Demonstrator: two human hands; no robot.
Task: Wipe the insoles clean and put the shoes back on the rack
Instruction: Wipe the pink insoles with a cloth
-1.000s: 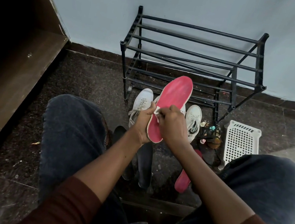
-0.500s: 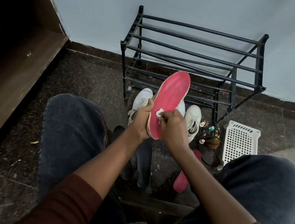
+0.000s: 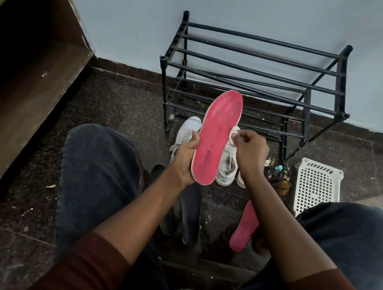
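**Wipe comes off the red insole, rack has no shoes yet**

At my far left stands a brown wooden cabinet (image 3: 20, 63), which has no part in this work. My left hand (image 3: 184, 155) grips the red insole (image 3: 215, 136) by its lower left edge. It holds the insole upright above the floor, in front of the black shoe rack (image 3: 256, 74), with the red face toward me.

Half a second ago my right hand pressed the wipe on the middle of this face. Now it has moved off to the right edge. My right hand (image 3: 250, 152) is clenched, with a small white wipe (image 3: 235, 130) pinched in its fingertips just beside the insole. I cannot tell if the wipe touches the rim.

I judge that one stroke is finished and I am checking the surface. The toe part looks dull and greyish, so it probably needs another pass. On the lower half there is a small dark print, too small to read, and I see no brand.

Behind the insole the white shoes (image 3: 185, 136) stand on the floor before the rack, not on it. Between my knees lie two black insoles (image 3: 188, 216), and to their right the second red insole (image 3: 244, 228), partly hidden by my right arm. At the far right is a white basket (image 3: 316, 184).

In my judgement much of the task remains.
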